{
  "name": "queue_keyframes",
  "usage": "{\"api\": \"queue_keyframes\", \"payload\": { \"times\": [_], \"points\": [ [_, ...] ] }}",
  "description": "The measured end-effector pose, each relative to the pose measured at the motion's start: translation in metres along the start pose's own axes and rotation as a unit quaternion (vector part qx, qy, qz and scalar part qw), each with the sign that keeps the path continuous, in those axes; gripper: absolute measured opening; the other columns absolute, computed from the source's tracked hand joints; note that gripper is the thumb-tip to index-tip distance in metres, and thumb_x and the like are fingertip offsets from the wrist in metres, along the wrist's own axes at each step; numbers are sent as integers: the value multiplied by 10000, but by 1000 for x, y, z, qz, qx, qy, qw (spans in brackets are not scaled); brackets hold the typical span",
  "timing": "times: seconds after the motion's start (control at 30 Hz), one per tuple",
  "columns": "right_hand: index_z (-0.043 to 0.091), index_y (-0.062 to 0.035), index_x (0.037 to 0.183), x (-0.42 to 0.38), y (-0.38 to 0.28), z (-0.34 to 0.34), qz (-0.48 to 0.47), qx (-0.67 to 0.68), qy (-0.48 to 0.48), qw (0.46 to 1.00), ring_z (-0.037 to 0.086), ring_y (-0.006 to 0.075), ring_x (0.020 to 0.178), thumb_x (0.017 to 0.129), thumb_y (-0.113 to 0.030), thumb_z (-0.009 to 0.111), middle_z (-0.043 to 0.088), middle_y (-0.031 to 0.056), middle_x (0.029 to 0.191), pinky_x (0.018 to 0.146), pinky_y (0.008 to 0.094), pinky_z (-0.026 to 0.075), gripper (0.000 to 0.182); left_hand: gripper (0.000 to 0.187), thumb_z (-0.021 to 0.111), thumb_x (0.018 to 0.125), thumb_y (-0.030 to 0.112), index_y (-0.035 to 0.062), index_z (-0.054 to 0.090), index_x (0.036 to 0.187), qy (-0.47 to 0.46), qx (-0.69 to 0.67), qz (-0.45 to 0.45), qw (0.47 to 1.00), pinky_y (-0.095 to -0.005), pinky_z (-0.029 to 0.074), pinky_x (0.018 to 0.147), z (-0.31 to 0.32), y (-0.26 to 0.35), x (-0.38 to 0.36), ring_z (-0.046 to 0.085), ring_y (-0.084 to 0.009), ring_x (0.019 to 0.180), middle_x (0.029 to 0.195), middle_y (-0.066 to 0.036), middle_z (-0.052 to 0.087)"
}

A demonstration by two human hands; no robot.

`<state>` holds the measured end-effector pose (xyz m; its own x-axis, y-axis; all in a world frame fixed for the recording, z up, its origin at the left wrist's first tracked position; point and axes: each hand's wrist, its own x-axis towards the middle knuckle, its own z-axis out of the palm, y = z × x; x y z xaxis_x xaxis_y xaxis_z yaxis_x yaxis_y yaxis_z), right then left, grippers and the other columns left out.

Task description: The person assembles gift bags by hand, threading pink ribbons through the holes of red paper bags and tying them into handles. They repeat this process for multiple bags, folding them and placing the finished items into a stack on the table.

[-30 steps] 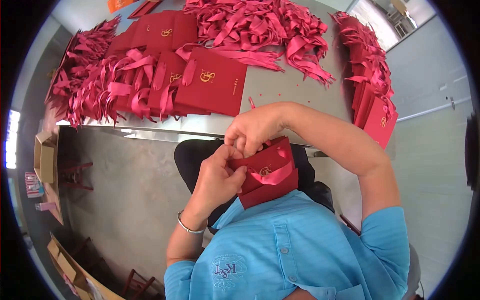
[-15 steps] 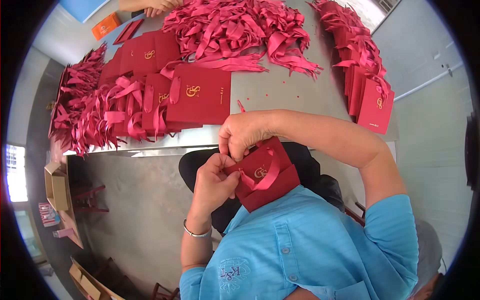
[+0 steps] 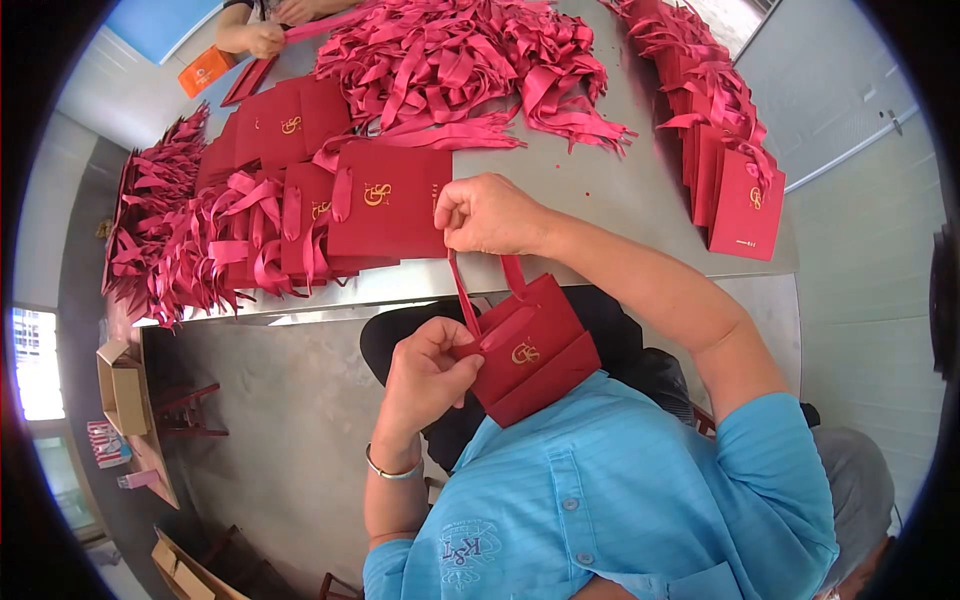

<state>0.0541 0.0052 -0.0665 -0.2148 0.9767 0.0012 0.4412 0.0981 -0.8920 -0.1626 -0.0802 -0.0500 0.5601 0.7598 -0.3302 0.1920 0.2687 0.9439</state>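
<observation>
A small red paper bag [image 3: 545, 370] with a gold logo rests against my body, tilted. My left hand [image 3: 430, 375] pinches its upper left edge, thumb in front. Above the bag, my right hand [image 3: 490, 215] is closed on a pink ribbon [image 3: 462, 290] that runs taut down to the bag near my left fingers. Another stretch of ribbon rises from the bag's top edge toward the right wrist. Just beyond my right hand, a larger-looking red bag [image 3: 390, 205] lies on the table's front edge.
Ribbons [image 3: 430, 60] are heaped on the metal table [image 3: 610, 200]. Rows of red bags stand at left and at right [image 3: 745, 210]. An orange box [image 3: 205, 72] and another person's hands [image 3: 265, 38] are at the back left. Cardboard boxes [image 3: 122, 390] sit at far left.
My right hand has lifted up and away from the bag, drawing the ribbon upward. My left hand stays at the bag's edge. The other person's hands have moved, and one now holds a ribbon.
</observation>
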Motion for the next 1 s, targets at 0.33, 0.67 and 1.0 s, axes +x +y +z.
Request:
{"api": "queue_keyframes", "payload": {
  "times": [0.33, 0.67, 1.0],
  "points": [
    [682, -11, 994, -41, 12, -25, -104, -56, 106, 987, 609, 95, 709, 841, -49, 687, 686, 43, 876, 656, 249, 504, 158, 144, 604, 848, -95, -11, 539, 945, 7, -45, 10, 999, -189, 405, 423, -5, -22, 15, 518, -50, 489, 789, -32, 601],
    [715, -60, 894, -119, 0, -12, -124, -151, 105, 975, 613, 153, 687, 758, -19, 758, 633, 45, 845, 608, 278, 495, 149, 122, 606, 865, -66, -16, 554, 962, 11, -57, 14, 998, -188, 387, 420, -1, -23, 20, 523, -50, 490, 776, -34, 610],
    [686, -64, 844, -129, 1, 5, -255, -302, 158, 905, 608, 213, 743, 683, -38, 786, 607, 54, 915, 636, 331, 508, 192, 97, 595, 870, -62, -19, 554, 946, 10, -53, 2, 999, -188, 378, 419, 0, -19, 21, 517, -53, 488, 747, -31, 600]
  ]
}}
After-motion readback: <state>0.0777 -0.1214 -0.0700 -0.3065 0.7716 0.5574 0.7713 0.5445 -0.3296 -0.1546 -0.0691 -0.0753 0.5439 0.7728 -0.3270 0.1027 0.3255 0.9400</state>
